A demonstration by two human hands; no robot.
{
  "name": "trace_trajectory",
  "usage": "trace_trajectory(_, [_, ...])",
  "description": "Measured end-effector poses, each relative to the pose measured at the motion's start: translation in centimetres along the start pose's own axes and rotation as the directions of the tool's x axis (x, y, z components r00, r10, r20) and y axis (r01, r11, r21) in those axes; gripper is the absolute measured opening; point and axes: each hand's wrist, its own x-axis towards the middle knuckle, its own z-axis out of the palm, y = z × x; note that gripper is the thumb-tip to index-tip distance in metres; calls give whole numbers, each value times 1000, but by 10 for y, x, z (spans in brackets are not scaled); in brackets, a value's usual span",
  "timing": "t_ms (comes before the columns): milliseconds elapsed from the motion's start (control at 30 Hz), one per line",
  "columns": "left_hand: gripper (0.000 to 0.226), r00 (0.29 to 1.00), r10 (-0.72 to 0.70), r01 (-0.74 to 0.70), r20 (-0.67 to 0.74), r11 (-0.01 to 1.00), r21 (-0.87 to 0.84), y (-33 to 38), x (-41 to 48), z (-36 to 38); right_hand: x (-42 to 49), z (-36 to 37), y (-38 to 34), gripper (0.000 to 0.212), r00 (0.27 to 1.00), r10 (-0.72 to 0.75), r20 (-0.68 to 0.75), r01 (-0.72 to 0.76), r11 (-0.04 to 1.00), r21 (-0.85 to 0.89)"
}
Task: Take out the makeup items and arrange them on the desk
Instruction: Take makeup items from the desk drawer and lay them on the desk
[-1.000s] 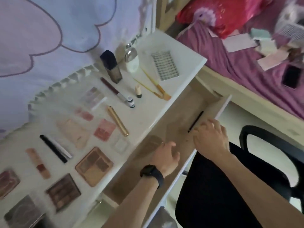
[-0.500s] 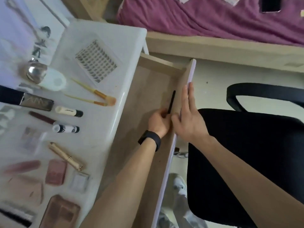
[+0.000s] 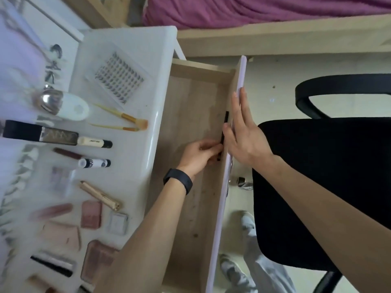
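Slippage is the risk: the left hand (image 3: 198,153) pinches the thin black pencil (image 3: 224,130) lying inside the drawer (image 3: 190,98), tight against its front panel (image 3: 241,75) on the right, so it may jam or drop back. The right hand (image 3: 243,136) rests flat on that panel, fingers straight; pushing could trap fingers.

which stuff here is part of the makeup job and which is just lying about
Job:
black pencil, pinched by the left hand
open drawer, right hand flat on its front
desk with lash tray, brushes, gold tube

Lying about:
black chair
purple bed cover
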Motion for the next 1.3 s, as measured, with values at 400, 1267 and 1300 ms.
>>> trace_trajectory(400, [15, 977, 33, -113, -210, 918, -380, -40, -176, -16, -93, -36, -118, 46, 984, 144, 107, -147, 989, 14])
trace_trajectory(1267, [55, 579, 14, 446, -815, 831, 331, -217, -344, -185, -92, 126, -417, 23, 676, -265, 688, 390, 921, -29])
trace_trajectory(1300, [57, 602, -25, 462, -798, 826, 322, -221, -343, -191, -94, 136, -426, 23, 657, -255, 709, 412, 910, -54])
